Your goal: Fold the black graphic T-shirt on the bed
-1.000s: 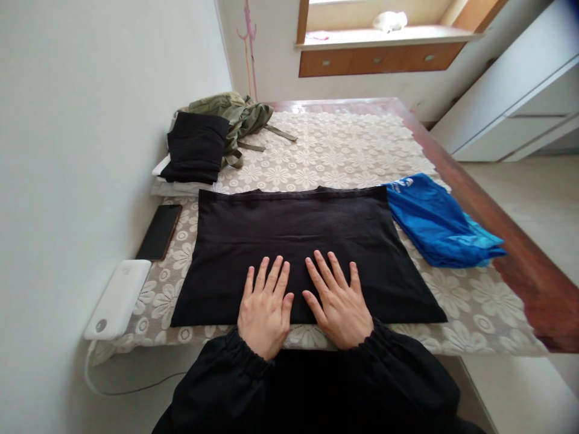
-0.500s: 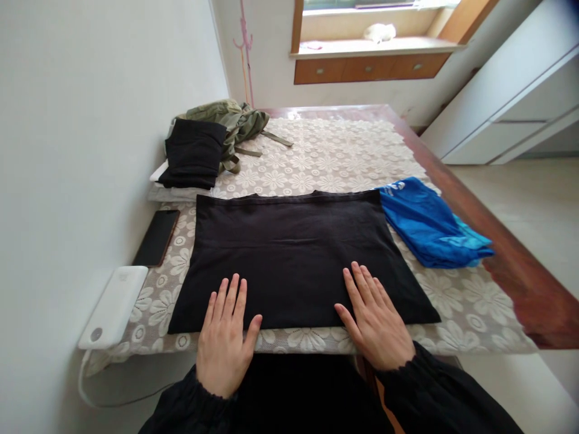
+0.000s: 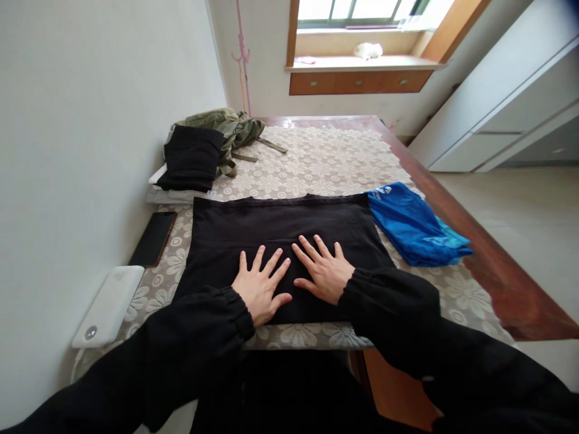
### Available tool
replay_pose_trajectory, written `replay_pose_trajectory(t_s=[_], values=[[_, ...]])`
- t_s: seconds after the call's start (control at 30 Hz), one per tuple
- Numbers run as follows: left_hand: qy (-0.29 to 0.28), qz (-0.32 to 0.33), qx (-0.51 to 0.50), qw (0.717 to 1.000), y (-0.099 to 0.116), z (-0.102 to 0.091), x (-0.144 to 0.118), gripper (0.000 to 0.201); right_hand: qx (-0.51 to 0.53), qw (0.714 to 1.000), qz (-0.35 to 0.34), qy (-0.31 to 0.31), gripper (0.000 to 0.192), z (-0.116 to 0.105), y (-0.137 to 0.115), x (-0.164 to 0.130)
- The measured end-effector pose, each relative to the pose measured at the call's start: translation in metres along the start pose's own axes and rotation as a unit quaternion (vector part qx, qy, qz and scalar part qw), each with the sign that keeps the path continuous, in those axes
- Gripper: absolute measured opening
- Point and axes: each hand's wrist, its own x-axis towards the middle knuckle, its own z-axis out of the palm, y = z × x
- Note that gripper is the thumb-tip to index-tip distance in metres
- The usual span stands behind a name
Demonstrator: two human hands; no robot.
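A black folded garment (image 3: 280, 226) lies flat at the near edge of a table covered with a white lace cloth (image 3: 325, 163). My left hand (image 3: 261, 288) rests palm down on the garment's middle, fingers spread. Beside it, my right hand (image 3: 322, 271) lies flat on the same garment, fingers spread too. Neither hand grips anything. Both arms wear black sleeves.
A crumpled blue garment (image 3: 414, 224) lies right of the black one. At the far left sit a folded black stack (image 3: 192, 158) on white fabric and an olive green garment (image 3: 230, 126). A dark phone (image 3: 154, 238) and white power bank (image 3: 110, 304) lie by the wall.
Both hands slid from the garment's near corners inward and forward to its middle. The camera view rose a little.
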Motion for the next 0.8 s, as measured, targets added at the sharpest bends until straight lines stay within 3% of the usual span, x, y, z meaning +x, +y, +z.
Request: replay_pose_trajectory(t_s=[0.1, 0.17, 0.23, 0.37, 0.47, 0.57, 0.7, 0.8], values=[[-0.056, -0.022, -0.007, 0.998, -0.022, -0.015, 0.024, 0.07, 0.017, 0.999, 0.038, -0.031, 0.089, -0.006, 0.009, 0.033], [-0.063, -0.05, -0.014, 0.997, -0.036, -0.018, 0.044, 0.07, 0.032, 0.997, 0.064, -0.027, 0.09, -0.005, 0.016, 0.055], [-0.041, -0.065, -0.019, 0.997, -0.047, -0.016, 0.065, 0.07, 0.045, 0.996, 0.074, 0.004, 0.086, -0.002, 0.023, 0.074], [0.07, -0.046, -0.015, 0.996, -0.058, -0.002, 0.093, 0.067, 0.053, 0.992, 0.053, 0.098, 0.073, 0.008, 0.032, 0.096], [0.116, -0.034, -0.013, 0.993, -0.065, 0.005, 0.1, 0.066, 0.053, 0.991, 0.04, 0.117, 0.072, 0.012, 0.035, 0.099], [0.121, -0.053, -0.01, 0.991, -0.079, 0.007, 0.101, 0.067, 0.053, 0.992, 0.045, 0.106, 0.073, 0.013, 0.047, 0.1], [0.117, -0.119, -0.01, 0.986, -0.108, 0.005, 0.101, 0.068, 0.054, 0.986, 0.133, 0.086, 0.074, 0.011, 0.081, 0.102], [0.115, -0.13, -0.005, 0.985, -0.12, 0.005, 0.101, 0.068, 0.052, 0.98, 0.175, 0.081, 0.074, 0.013, 0.101, 0.103]])
